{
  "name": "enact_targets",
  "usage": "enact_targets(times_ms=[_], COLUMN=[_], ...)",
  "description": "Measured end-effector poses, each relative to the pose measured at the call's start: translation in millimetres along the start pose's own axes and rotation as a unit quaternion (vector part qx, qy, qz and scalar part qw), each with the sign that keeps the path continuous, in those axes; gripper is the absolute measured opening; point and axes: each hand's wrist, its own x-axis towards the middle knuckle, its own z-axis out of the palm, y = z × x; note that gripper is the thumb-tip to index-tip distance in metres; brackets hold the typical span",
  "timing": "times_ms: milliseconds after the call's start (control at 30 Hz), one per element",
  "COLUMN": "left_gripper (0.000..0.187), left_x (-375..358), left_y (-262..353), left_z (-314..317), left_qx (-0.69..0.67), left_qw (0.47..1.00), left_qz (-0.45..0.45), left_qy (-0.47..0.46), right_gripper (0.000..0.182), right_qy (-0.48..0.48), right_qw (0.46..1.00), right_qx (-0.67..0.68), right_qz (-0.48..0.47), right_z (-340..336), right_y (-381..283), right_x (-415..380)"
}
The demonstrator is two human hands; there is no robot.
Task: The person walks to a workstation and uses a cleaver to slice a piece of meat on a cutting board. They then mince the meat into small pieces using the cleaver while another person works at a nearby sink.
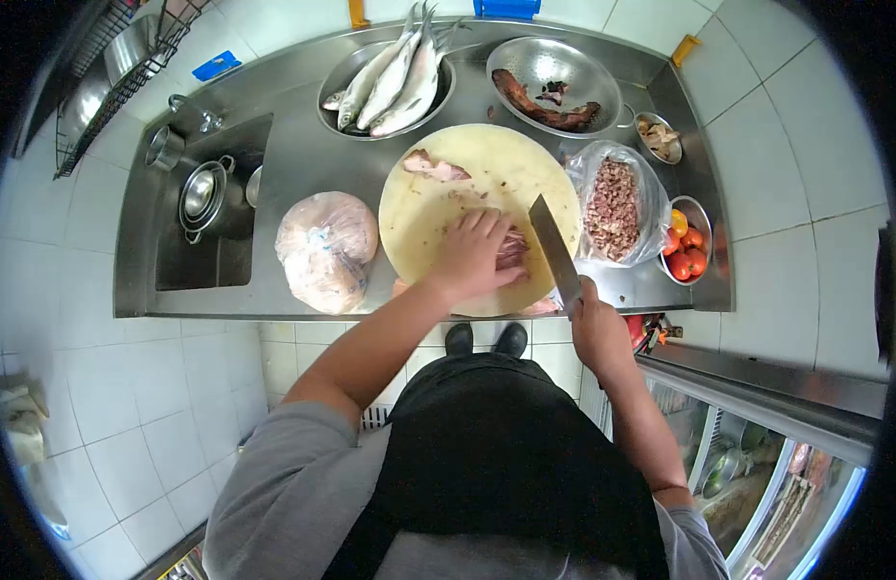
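Note:
My left hand (467, 256) presses down on a piece of dark red meat (513, 249) on the round, cream-coloured cutting board (419, 217). Its fingers curl over the meat and partly hide it. In my right hand (599, 327) is the handle of a cleaver (554, 246). The wide blade points away from me over the board's right side, a little apart from the meat. A pale pink meat scrap (435, 166) lies at the board's upper left, with small bits scattered around it.
Whole fish (395, 87) fill a metal bowl at the back. A colander (554, 63) holds dark meat strips. Right of the board are a plastic bag of diced meat (614, 208), tomatoes (687, 261) and a small bowl (658, 137). Leftward sit a tied bag (327, 253) and a sink (202, 275).

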Motion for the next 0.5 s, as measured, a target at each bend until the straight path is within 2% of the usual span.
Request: enact_targets(times_ms=[33, 67, 133, 167, 200, 233, 300, 367, 400, 467, 500], left_gripper=[0.083, 0.086, 0.085, 0.084, 0.084, 0.081, 0.078, 0.069, 0.069, 0.064, 0.064], left_x=[-2, -8, -13, -13, -12, -12, -9, -1, -1, -1, -2], left_y=[-6, -16, -13, -12, -9, -6, -3, -4, -5, -9, -8], left_z=[-5, 6, 12, 16, 15, 14, 12, 11, 12, 14, 12], left_qx=[-0.012, 0.040, 0.029, 0.018, 0.016, 0.026, 0.034, 0.102, 0.099, 0.080, 0.079], left_qw=[1.000, 0.998, 0.998, 0.997, 0.997, 0.998, 0.999, 0.993, 0.993, 0.996, 0.996], left_qz=[0.016, 0.033, 0.016, -0.001, 0.000, -0.004, -0.006, 0.014, 0.012, -0.005, -0.006], left_qy=[-0.008, -0.030, -0.053, -0.076, -0.076, -0.058, -0.039, 0.054, 0.056, -0.050, -0.049], right_gripper=[0.047, 0.054, 0.073, 0.073, 0.073, 0.074, 0.076, 0.085, 0.087, 0.088, 0.089], right_qy=[-0.001, 0.014, 0.023, 0.025, 0.055, 0.084, 0.060, -0.005, -0.003, -0.002, 0.000], right_qw=[1.000, 1.000, 1.000, 1.000, 0.997, 0.992, 0.996, 0.996, 0.995, 0.996, 0.997], right_qx=[-0.001, 0.009, 0.012, 0.011, 0.002, -0.007, -0.017, -0.067, -0.077, -0.074, -0.065], right_qz=[0.000, -0.003, -0.007, -0.007, -0.048, -0.090, -0.069, -0.055, -0.055, -0.052, -0.045], right_z=[-6, -14, -22, -20, -15, -13, -9, 5, 2, -9, -13], right_y=[-8, -20, -33, -33, -32, -33, -35, -28, -30, -37, -41], right_x=[-5, -13, -21, -20, -19, -19, -10, 5, 5, -1, -5])
